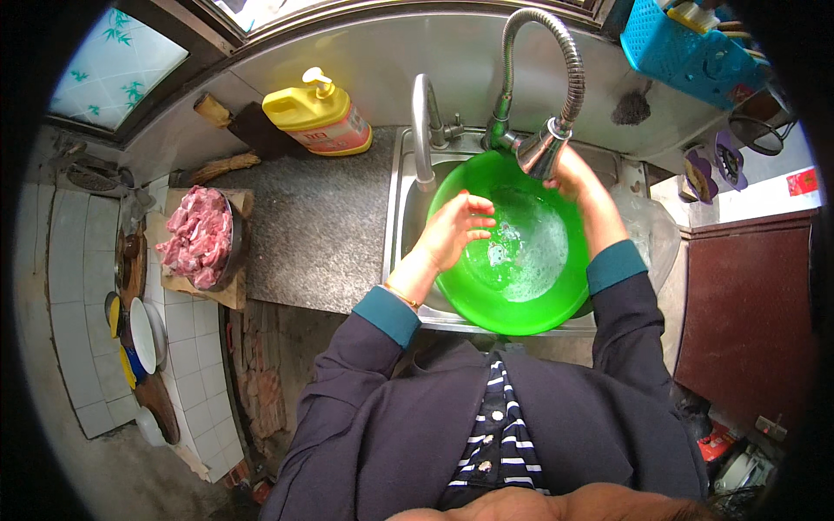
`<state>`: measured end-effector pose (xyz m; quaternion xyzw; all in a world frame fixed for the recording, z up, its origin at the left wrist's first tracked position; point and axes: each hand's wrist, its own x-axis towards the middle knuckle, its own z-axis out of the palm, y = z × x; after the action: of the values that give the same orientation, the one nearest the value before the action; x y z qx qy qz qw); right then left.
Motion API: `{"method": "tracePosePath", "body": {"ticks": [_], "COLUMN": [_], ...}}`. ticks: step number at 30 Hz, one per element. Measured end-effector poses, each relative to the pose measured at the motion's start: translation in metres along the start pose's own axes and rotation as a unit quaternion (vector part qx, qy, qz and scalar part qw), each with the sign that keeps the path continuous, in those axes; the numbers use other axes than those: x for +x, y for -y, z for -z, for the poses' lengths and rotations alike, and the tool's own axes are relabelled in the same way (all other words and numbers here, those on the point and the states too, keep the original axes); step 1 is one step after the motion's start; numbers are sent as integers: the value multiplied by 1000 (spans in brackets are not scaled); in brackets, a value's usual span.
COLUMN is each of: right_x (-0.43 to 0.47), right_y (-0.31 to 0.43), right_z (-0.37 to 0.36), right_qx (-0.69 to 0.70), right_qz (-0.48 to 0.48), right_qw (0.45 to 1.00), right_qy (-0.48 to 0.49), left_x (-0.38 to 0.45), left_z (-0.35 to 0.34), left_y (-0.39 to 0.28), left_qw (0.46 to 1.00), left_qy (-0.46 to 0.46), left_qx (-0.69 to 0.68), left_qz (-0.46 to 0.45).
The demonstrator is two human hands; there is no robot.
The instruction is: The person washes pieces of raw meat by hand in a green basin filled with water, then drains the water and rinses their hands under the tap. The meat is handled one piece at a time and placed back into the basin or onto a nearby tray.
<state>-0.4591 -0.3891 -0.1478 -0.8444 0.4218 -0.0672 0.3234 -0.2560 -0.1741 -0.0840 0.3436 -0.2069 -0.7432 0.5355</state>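
A green plastic basin (pixel 466 286) sits over the steel sink (pixel 397 221), with water and some foam in its bottom. My left hand (pixel 449 234) is above the basin's left side, fingers apart and nothing in them. At the upper right of the basin, my right hand (pixel 570 176) is beside the spray head (pixel 539 153) of the flexible-hose faucet (pixel 573 58); part of the hand is hidden behind the head, so its hold is unclear. A second, curved steel faucet (pixel 422 130) stands by the basin's upper left.
Left of the sink, the speckled stone counter (pixel 313 228) bears a yellow pump jug (pixel 326 117) and a cleaver (pixel 260 133) leaning on the wall. Farther left, raw meat (pixel 195 238) fills a bowl on a wooden board (pixel 240 260). A clear plastic bag (pixel 661 234) lies right of the sink.
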Motion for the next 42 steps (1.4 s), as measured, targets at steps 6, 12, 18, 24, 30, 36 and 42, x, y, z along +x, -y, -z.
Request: {"method": "tracePosePath", "body": {"ticks": [6, 12, 18, 24, 30, 36, 42], "right_x": [-89, -77, -38, 15, 65, 93, 101], "right_y": [96, 149, 188, 281, 348, 353, 355], "right_z": [-34, -39, -69, -100, -71, -49, -45], "right_qx": [-284, -251, 352, 790, 899, 922, 944], "right_qz": [3, -94, 4, -4, 73, 149, 144], "right_qw": [959, 963, 932, 609, 418, 340, 281], "right_qy": [-12, -41, 89, 65, -110, -114, -90], "left_x": [-14, -30, -51, -40, -9, 12, 19], "left_z": [-14, -1, 25, 33, 58, 75, 86], "left_y": [-3, -24, -111, -218, -275, -264, -251], "left_qw": [549, 509, 519, 346, 284, 316, 329], "left_qy": [53, -22, -164, -232, -199, -174, -198], "left_qx": [830, 831, 740, 782, 845, 858, 836], "left_qz": [-81, -224, -395, -464, -407, -366, -392]}}
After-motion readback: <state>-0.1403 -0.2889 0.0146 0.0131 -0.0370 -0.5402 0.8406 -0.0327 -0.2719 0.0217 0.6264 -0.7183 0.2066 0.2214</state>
